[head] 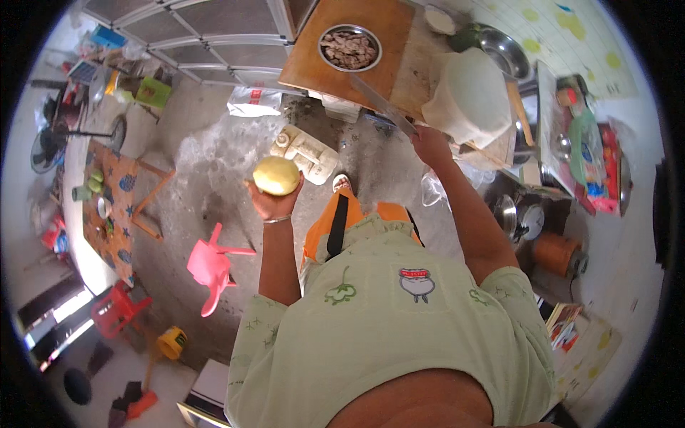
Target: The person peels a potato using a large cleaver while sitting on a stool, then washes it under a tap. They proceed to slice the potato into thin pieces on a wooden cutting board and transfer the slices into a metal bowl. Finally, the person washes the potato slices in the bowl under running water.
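Observation:
On my left hand [275, 202] rests a large, smooth, pale yellow fruit or vegetable [276, 175], rounded and apparently peeled, gripped from below over the floor. My right hand [431, 145] grips the handle of a kitchen knife [382, 102]. Its wide metal blade points up and left, with the tip near the front edge of an orange-brown wooden board [302, 67]. On that board stands a steel bowl [350, 70] holding chopped meat [348, 49]. Right of the knife is a large whitish container [473, 96], seemingly draped with cloth or plastic.
A plastic jerrycan [307, 155] lies on the floor ahead. To the left are a pink plastic stool [208, 265] and a table with a patterned cloth [115, 187]. A steel basin [503, 51] stands at the back right. Pots [505, 211] and an orange cylinder [556, 254] are at right.

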A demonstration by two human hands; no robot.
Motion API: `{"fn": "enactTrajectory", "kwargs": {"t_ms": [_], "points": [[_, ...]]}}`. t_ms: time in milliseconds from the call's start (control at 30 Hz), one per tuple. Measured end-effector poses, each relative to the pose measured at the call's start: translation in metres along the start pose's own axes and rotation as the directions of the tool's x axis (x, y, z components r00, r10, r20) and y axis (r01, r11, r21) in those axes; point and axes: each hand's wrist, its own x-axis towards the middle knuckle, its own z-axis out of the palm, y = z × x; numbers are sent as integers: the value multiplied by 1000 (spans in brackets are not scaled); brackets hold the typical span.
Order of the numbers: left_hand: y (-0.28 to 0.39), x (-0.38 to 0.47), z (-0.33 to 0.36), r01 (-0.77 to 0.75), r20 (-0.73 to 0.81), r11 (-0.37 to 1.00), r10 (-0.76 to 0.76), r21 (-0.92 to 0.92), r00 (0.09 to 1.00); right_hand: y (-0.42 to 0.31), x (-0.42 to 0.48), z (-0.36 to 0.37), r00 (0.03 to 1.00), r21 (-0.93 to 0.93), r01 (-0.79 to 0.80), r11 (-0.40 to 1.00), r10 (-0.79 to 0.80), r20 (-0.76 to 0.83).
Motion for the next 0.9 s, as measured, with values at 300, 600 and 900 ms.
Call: {"fn": "enactTrajectory", "kwargs": {"t_ms": [300,600,900], "points": [[-27,33,68,-7,-30,997,10,81,1000,1,140,22,975,-113,166,980,-145,170],[-79,50,79,-156,-204,987,160,32,966,26,220,-28,876,-160,376,913,-294,382],[-131,147,137,26,-79,999,-24,24,997,81,303,-17,911,-162,322,933,-259,321]]}}
